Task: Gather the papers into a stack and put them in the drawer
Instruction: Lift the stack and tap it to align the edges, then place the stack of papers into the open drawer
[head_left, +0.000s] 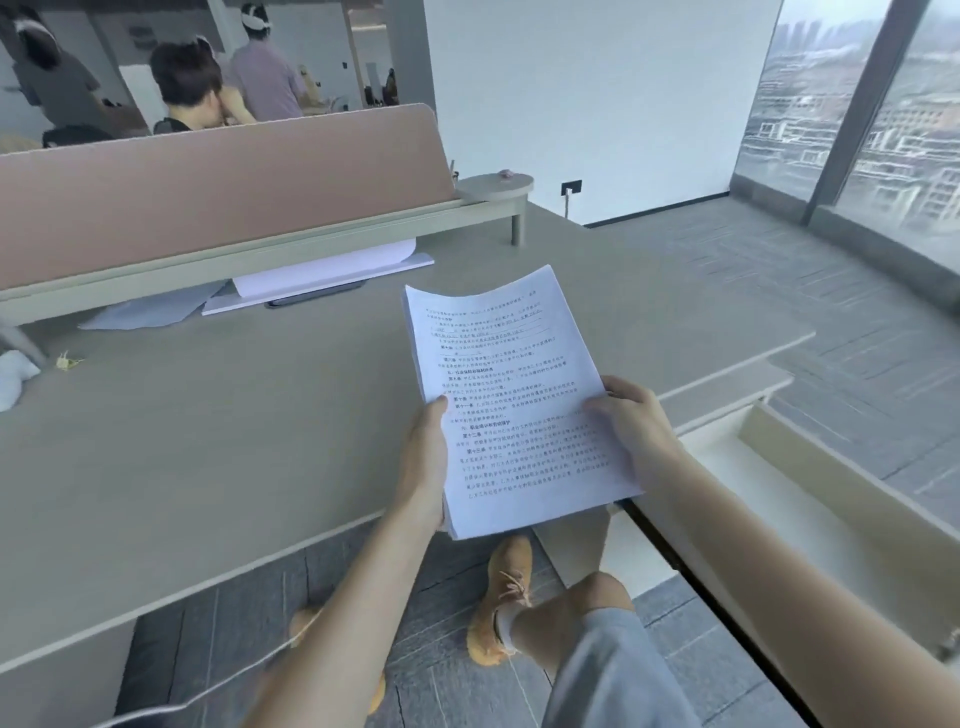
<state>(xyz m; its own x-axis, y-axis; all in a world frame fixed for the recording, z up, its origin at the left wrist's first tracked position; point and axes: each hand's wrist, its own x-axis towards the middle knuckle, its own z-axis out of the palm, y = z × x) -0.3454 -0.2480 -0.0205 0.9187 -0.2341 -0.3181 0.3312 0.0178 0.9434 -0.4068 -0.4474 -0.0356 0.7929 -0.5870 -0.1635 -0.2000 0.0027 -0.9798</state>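
Two hands are gripping the printed paper stack (514, 410) above the table (208, 441) edge: left hand (426, 467) clasping its left margin, right hand (631, 431) pinching its right. The open drawer (779, 499) is lying right of the stack. The far corners are sagging unsupported; sheets may be fanning or slipping during transfer, or catching the drawer's wall.

Greys, white and pink
White papers (511, 395) with black print; grey-beige surface (208, 415); dusty-pink partition (223, 171); tan shoes (501, 597).
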